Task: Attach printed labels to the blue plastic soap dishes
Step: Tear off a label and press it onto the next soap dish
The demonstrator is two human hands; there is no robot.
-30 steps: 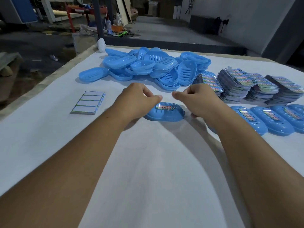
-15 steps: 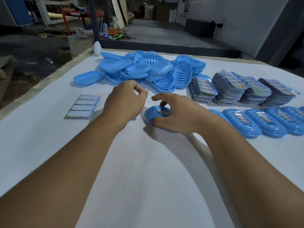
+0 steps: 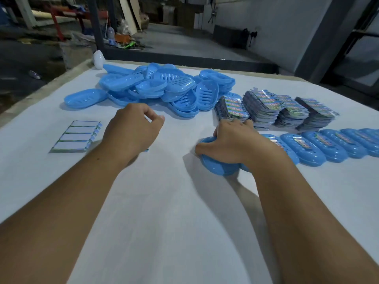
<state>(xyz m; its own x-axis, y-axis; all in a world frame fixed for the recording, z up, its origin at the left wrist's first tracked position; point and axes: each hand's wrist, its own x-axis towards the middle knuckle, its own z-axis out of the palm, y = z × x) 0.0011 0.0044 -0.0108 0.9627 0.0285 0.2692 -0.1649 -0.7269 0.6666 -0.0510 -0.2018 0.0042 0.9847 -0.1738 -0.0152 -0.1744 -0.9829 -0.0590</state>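
My right hand [image 3: 233,138] grips a blue soap dish [image 3: 217,166] from above, just left of a row of labelled dishes [image 3: 320,146] lying side by side. The dish's label is hidden under my palm. My left hand [image 3: 133,132] hovers over the white table with fingers curled, thumb and forefinger pinched; whether anything is between them I cannot make out. A pile of unlabelled blue dishes [image 3: 164,89] lies beyond both hands. Stacks of printed labels [image 3: 272,107] stand behind the row.
A used label backing sheet [image 3: 77,136] lies to the left of my left hand. A small white object [image 3: 98,59] stands at the table's far left corner. The table's left edge [image 3: 30,99] drops to a cluttered workshop floor.
My right hand has carried the labelled dish to the right, toward the row of labelled dishes. My left hand has let go of it and stayed roughly in place.
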